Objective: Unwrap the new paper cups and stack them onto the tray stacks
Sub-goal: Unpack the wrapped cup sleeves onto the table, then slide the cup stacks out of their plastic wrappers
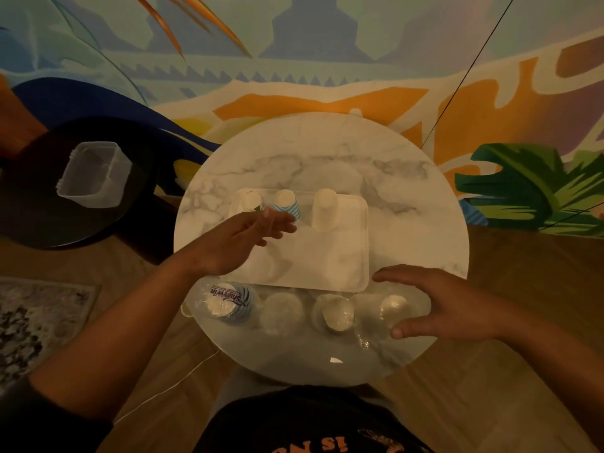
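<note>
Hovering empty with fingers spread, the left hand (242,238) nears the tray (346,256) stacks; the right hand (434,305), grip likewise wide, reaches for wrapped cups (336,313).

Only one readable brand: "ShurWin"-like purple lettering, seen upside down, on the wrapped cup stack (228,302) with blue stripes at lower left of centre, under the left forearm; the smaller line of print beside it is too blurred to read. Orange letters on the black shirt (313,429) at the bottom edge, also upside down, partly cut off, roughly "N SI", not fully legible.
</note>
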`<state>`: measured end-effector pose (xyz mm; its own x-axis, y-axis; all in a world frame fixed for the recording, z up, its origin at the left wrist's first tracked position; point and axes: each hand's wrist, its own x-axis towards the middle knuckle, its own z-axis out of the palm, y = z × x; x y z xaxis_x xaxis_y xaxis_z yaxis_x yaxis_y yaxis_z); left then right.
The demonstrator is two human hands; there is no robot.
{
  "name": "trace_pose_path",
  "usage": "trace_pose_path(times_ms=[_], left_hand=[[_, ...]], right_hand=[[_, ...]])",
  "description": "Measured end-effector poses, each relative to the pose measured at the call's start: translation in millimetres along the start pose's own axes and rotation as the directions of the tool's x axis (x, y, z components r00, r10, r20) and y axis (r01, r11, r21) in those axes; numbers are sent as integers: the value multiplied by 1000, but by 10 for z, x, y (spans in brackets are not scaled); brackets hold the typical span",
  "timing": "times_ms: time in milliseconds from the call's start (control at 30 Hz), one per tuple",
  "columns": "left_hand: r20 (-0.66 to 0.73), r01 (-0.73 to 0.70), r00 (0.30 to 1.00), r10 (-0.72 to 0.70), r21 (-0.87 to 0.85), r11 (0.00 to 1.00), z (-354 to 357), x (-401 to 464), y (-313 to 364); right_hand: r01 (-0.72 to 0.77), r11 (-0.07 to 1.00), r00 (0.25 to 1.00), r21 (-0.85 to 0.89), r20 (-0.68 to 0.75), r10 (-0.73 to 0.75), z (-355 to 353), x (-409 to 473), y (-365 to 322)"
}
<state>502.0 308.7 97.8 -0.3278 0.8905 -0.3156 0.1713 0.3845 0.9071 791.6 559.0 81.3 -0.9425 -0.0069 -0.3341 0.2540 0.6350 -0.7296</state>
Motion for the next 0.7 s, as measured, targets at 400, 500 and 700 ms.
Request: trace_pose_path(times_ms=[400, 500, 700], left_hand=[[-344, 296, 895, -284, -20, 955, -543, 325, -1035], [-329, 376, 880, -343, 42, 926, -510, 450, -1249], [-256, 505, 857, -448, 237, 830, -526, 556, -1726]], right_hand=[[-374, 923, 927, 91, 4, 375, -168, 1309, 274], [-414, 910, 908, 13, 75, 412, -1, 1595, 429], [-614, 789, 784, -22, 95, 613, 285, 1879, 660]])
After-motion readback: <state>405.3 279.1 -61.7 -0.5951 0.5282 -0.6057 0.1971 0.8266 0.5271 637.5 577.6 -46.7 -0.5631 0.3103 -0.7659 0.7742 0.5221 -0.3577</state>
